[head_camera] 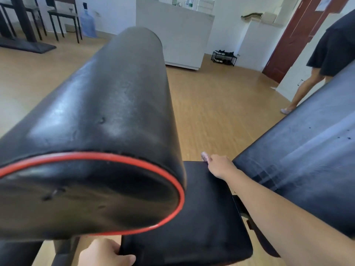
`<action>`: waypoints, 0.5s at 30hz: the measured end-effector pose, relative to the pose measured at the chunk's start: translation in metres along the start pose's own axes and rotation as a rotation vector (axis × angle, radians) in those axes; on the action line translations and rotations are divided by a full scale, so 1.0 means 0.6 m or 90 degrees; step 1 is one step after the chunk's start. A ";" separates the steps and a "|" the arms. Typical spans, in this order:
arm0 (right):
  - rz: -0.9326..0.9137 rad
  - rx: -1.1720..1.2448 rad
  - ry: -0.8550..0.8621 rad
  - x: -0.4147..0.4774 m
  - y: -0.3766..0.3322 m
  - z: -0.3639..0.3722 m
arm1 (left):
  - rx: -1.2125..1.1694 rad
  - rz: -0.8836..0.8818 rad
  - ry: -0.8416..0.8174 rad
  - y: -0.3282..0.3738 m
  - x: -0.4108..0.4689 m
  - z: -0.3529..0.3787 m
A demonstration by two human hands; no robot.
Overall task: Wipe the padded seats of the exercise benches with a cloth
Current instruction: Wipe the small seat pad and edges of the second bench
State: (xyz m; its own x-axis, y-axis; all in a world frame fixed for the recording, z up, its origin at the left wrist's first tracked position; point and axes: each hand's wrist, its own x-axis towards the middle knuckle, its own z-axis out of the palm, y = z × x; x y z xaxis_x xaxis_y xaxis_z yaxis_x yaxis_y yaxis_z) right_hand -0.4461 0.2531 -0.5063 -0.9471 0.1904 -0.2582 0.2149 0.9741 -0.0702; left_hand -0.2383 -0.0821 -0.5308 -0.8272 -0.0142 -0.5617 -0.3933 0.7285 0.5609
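Seat: the black padded seat (192,217) lay low at centre, between a big roller pad (92,131) and an inclined back pad (307,160).
Right hand: the right hand (221,166) reached to the seat's far edge, fingers closed over a pinkish cloth (205,156) that showed only as a scrap.
Left hand: the left hand (104,254) curled around the seat's near-left corner, thumb on top.
Open room: bare wooden floor (211,104) stretched beyond the far edge; a standing person (326,54) stood at far right.
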 end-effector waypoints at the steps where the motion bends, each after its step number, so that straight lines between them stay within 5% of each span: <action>1: 0.017 -0.006 -0.010 -0.009 0.006 0.000 | -0.001 -0.028 0.026 0.011 -0.004 -0.005; 7: 0.063 0.071 -0.014 -0.056 0.002 0.012 | 0.119 -0.100 0.114 0.031 -0.001 0.007; 15: 0.135 -0.073 0.112 -0.212 0.046 0.075 | 0.130 -0.132 0.101 0.037 -0.005 0.010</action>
State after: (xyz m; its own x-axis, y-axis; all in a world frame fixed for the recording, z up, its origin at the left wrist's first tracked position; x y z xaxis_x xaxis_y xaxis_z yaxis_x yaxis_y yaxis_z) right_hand -0.3091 0.2500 -0.5188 -0.9131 0.3989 -0.0844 0.3929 0.9161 0.0799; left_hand -0.2419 -0.0616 -0.5204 -0.7966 -0.2707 -0.5405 -0.4842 0.8210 0.3026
